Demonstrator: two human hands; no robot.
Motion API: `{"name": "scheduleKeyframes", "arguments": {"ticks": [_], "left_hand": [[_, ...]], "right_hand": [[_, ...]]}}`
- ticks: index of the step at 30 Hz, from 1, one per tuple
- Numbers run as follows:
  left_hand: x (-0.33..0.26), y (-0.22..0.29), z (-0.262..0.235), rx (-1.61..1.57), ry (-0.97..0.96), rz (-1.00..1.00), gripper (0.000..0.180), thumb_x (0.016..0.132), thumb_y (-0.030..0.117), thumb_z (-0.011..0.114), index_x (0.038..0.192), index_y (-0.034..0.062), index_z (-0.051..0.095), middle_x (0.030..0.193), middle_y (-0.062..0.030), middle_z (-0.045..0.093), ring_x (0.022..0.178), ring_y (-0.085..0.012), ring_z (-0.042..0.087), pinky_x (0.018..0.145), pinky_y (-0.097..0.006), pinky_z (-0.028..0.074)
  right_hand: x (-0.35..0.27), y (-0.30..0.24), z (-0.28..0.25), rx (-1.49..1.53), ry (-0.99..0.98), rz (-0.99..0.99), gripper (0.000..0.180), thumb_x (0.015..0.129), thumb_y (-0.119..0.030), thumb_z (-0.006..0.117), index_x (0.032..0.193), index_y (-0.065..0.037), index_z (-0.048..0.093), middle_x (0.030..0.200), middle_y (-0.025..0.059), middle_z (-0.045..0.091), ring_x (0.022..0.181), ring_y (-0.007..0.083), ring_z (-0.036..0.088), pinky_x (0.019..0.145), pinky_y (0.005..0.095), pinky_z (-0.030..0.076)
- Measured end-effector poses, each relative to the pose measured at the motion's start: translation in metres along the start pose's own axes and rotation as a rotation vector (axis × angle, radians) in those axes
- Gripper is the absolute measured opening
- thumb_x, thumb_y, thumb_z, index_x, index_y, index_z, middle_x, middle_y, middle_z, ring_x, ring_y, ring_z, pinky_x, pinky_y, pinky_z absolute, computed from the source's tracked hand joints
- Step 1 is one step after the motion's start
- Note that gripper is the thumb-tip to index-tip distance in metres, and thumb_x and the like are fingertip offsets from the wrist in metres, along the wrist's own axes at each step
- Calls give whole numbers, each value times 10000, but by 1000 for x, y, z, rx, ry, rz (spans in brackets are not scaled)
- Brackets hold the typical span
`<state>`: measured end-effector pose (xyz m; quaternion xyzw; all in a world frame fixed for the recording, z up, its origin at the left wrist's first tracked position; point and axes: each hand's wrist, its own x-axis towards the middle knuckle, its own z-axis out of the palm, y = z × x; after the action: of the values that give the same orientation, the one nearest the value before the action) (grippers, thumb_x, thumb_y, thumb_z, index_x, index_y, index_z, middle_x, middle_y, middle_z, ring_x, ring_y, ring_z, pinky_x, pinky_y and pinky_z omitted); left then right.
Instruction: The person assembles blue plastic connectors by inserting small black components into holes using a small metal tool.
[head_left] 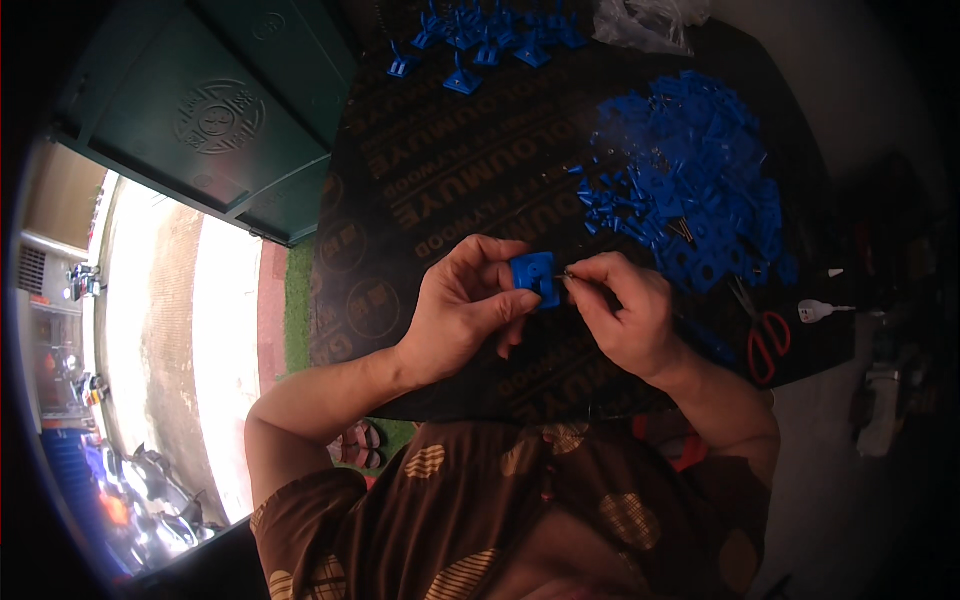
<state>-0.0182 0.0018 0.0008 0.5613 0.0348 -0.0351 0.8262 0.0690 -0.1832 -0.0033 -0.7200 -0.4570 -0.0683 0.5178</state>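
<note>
Between the thumb and fingers of my left hand (458, 308) is a small square blue plastic piece (531, 272), held above the table. My right hand (632, 308) is closed in a pinch just to its right, on a thin metal pin (561, 276). The pin points at the blue piece's right side; whether its tip is inside cannot be made out. My fingertips partly cover both parts.
A large pile of loose blue plastic parts (715, 165) lies at the right of the dark printed board table (400, 190). Several blue pieces with upright stems (462, 78) stand at the far edge, near a clear plastic bag (650, 25). Red-handled scissors (768, 345) and a white plug (818, 311) lie at right.
</note>
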Motion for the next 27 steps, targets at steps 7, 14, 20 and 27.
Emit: {"name": "scheduleKeyframes", "arguments": {"ticks": [7, 14, 20, 27], "left_hand": [[0, 4, 2, 12, 34, -40, 377, 843, 4, 646, 1161, -6, 444, 806, -76, 615, 566, -96, 579, 451, -199, 481], [1, 4, 1, -25, 13, -83, 368, 852, 12, 635, 1174, -17, 458, 790, -76, 609, 565, -99, 583, 451, -201, 487], [3, -2, -3, -33, -10, -18, 387, 852, 15, 628, 1206, 10, 471, 842, -97, 639, 579, -112, 599, 442, -215, 494], [2, 1, 0, -41, -19, -48, 364, 856, 7, 629, 1179, -27, 466, 790, -66, 604, 584, -98, 589, 463, -200, 494]], "right_hand": [[-2, 2, 3, 81, -19, 86, 105, 813, 57, 622, 896, 17, 572, 698, 83, 612, 593, 151, 622, 488, 241, 473], [-1, 2, 3, 113, -3, 70, 73, 841, 36, 608, 896, 7, 569, 702, 78, 611, 605, 143, 622, 502, 233, 477], [0, 2, 0, 261, -62, 165, 34, 870, 12, 586, 887, -2, 560, 712, 67, 602, 640, 123, 617, 534, 223, 483], [-1, 5, 1, 248, -72, 185, 44, 865, 24, 583, 893, -3, 563, 712, 69, 603, 636, 125, 615, 533, 225, 483]]}}
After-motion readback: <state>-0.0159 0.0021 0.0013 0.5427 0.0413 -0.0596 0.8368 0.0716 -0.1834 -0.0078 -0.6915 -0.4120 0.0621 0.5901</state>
